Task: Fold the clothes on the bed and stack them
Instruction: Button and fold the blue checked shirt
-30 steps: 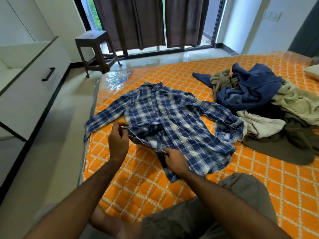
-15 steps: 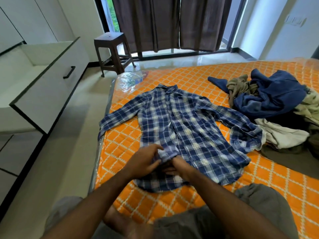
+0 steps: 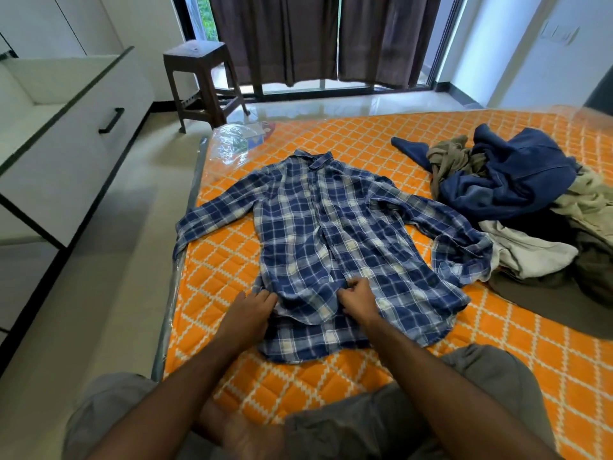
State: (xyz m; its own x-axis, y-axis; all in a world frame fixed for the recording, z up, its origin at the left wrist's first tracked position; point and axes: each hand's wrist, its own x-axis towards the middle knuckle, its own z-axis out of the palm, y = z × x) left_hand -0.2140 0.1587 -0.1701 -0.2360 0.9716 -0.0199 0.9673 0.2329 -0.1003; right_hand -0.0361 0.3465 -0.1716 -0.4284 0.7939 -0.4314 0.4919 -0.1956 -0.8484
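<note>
A blue plaid shirt (image 3: 331, 234) lies spread on the orange quilted bed (image 3: 365, 141), collar away from me and sleeves out to both sides. My left hand (image 3: 248, 310) rests on the left part of its hem, fingers curled over the fabric edge. Just to the right, my right hand (image 3: 356, 298) pinches the front placket near the hem. A heap of unfolded clothes (image 3: 517, 207) sits to the right, with a dark blue garment on top and beige and olive pieces beneath it; the shirt's right sleeve touches this heap.
An open white drawer (image 3: 69, 134) juts out at the left, over the floor beside the bed. A brown stool (image 3: 202, 81) stands by the curtained window. Crumpled clear plastic (image 3: 232, 141) lies at the bed's far left corner. My knees are at the bottom.
The shirt's front panel has been drawn flat and its lower part straightened. Both hands slid down to the hem and then a little apart. The view shifted left.
</note>
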